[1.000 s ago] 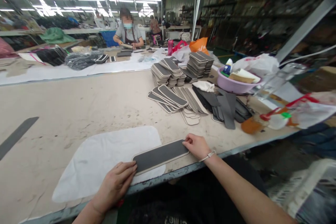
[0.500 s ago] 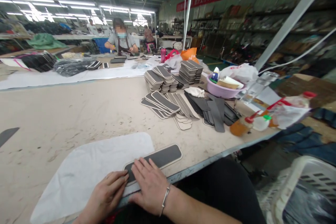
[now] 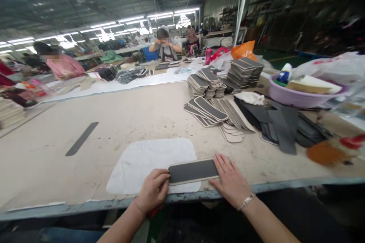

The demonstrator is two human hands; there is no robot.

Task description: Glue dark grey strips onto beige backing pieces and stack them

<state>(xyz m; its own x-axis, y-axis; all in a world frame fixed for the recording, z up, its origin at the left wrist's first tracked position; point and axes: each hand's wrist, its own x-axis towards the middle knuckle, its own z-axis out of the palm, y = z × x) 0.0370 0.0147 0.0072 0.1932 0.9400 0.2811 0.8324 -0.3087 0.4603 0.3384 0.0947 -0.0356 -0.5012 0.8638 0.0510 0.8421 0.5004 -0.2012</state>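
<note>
A dark grey strip with a pale border (image 3: 194, 171) lies at the table's near edge, partly over a white sheet (image 3: 151, 153). At its left end my left hand (image 3: 155, 190) is closed, fingers pinched on the strip's edge. My right hand (image 3: 230, 178), with a metal bracelet at the wrist, lies spread with its fingertips on the strip's right end. Beyond it are fanned bordered strips (image 3: 209, 110), stacked ones (image 3: 211, 83) and loose dark strips (image 3: 281, 125).
A single dark strip (image 3: 82, 139) lies on the table (image 3: 137, 114) at left. At right are a purple basin (image 3: 305, 95), a white cloth (image 3: 249, 98) and a blurred amber bottle (image 3: 327, 152). People sit beyond the table.
The view has swung left. My right hand has slid along the strip to its right end, while my left hand stays at the left end. The strip now lies more nearly level in view.
</note>
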